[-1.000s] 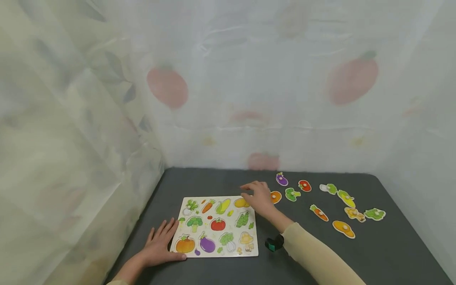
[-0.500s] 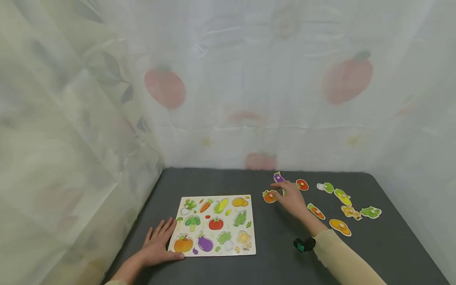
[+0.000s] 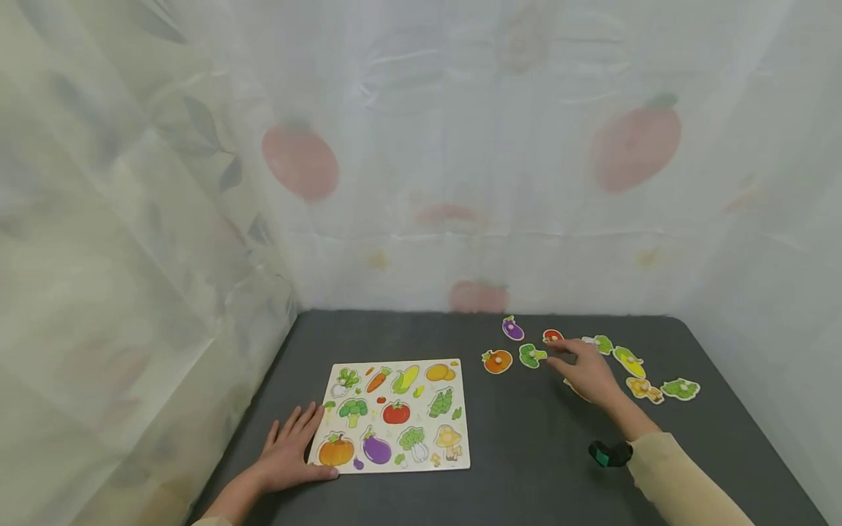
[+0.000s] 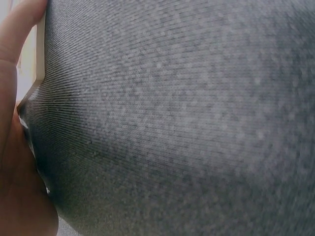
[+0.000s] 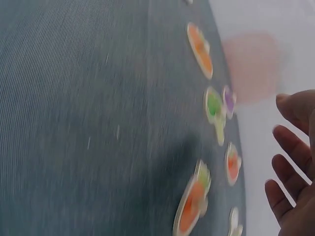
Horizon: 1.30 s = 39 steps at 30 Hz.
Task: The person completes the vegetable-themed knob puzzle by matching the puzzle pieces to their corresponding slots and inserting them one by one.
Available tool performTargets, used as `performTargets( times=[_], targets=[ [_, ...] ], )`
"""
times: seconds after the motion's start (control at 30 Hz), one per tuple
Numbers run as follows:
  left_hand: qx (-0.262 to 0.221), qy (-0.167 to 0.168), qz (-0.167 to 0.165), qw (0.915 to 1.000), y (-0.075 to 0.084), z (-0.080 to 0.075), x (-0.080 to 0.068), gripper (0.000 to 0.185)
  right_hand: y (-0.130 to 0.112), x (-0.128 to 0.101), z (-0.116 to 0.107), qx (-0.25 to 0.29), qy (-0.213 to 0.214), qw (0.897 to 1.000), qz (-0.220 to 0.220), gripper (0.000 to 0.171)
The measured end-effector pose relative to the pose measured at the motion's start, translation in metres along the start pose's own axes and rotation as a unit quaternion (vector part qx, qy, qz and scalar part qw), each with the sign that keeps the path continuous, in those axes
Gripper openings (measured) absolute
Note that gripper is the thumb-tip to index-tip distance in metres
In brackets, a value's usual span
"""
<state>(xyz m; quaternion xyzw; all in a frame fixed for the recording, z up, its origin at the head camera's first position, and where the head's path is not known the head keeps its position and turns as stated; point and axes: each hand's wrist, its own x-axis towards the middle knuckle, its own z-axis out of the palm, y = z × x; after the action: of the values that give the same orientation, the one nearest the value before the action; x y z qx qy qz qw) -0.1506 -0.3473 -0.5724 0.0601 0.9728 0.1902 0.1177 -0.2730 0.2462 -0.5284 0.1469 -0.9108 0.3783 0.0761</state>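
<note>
Change: the right hand [image 3: 588,371] has moved further right, away from the puzzle board [image 3: 393,413], and now hovers among the loose pieces; half a second ago it was beside the pumpkin piece [image 3: 497,361].
Right hand: fingers spread and relaxed, gripping nothing; its fingertips lie just beside the tomato piece [image 3: 552,337], and it partly covers the carrot piece [image 5: 192,207] in the head view.
Left hand [image 3: 289,451]: unchanged, flat with straight fingers on the table [image 3: 526,467], its thumb along the board's near left edge.
Board: lies flat at the near left of the table, its vegetable hollows showing.
Loose pieces: pumpkin, broccoli piece [image 3: 530,356], eggplant piece [image 3: 512,328] and tomato sit in a cluster right of the board; more pieces lie further right, near the hand.
Surface: a dark grey cloth-covered table.
Room: pale translucent curtains [image 3: 460,161] printed with red fruit and leaves enclose the table on three sides.
</note>
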Motion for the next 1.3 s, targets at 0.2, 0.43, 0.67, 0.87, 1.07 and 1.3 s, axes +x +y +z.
performTargets(
  times=[0.2, 0.43, 0.67, 0.87, 1.07, 1.3],
  targets=[
    [0.001, 0.002, 0.001, 1.0000, 0.004, -0.002, -0.002, 0.126, 0.022, -0.015, -0.018, 0.004, -0.027, 0.999, 0.024, 0.038],
    [0.003, 0.003, 0.000, 1.0000, 0.005, -0.003, -0.002, 0.127, 0.038, -0.024, -0.029, -0.002, -0.060, 0.998, 0.029, 0.040],
    [-0.002, 0.007, 0.005, 1.0000, 0.006, -0.004, -0.002, 0.126, 0.052, -0.031, -0.030, -0.024, -0.074, 0.997, 0.008, 0.037],
    [-0.003, 0.003, 0.000, 1.0000, 0.007, -0.004, -0.001, 0.129, 0.055, -0.035, -0.030, -0.046, -0.084, 0.995, 0.002, 0.035],
    [-0.010, 0.007, 0.007, 0.9999, 0.007, -0.005, 0.001, 0.131, 0.060, -0.036, -0.029, -0.055, -0.087, 0.995, 0.002, 0.032],
    [-0.014, 0.010, 0.013, 0.9998, 0.005, -0.003, 0.001, 0.129, 0.066, -0.036, -0.028, -0.052, -0.087, 0.995, 0.008, 0.026]
  ],
)
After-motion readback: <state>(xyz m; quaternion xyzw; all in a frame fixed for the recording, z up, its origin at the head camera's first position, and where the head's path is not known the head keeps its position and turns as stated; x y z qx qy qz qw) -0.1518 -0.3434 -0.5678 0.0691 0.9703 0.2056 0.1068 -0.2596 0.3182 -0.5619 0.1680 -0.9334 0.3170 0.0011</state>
